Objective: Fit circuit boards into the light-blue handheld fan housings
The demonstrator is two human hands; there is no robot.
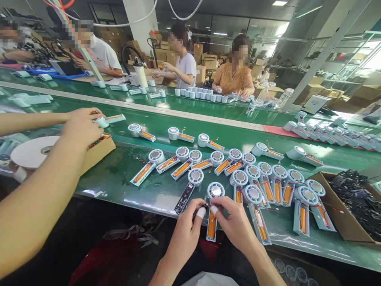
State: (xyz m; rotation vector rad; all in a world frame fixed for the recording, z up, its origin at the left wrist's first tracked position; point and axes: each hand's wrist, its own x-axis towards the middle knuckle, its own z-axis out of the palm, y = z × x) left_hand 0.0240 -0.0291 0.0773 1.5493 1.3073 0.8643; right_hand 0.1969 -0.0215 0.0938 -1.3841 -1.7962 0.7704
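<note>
A fan unit [212, 224] with a round head and an orange battery in its open handle lies at the table's front edge, between my hands. My left hand [187, 226] pinches a small dark connector or board end beside the fan's neck. Its thumb wears a white cover. My right hand [230, 218] has thumb and index finger pressed together at the neck, on wires too small to make out clearly. Just left of them lies a fan with a black circuit board [184, 198] on its handle. Several open fans [253, 194] with orange batteries spread to the right.
A cardboard box of black parts [354, 202] stands at the right. At the left, a co-worker's arms [50, 178] reach over a cardboard box [99, 155] and a white reel [32, 153]. More fans [177, 134] line the green table; people sit across it.
</note>
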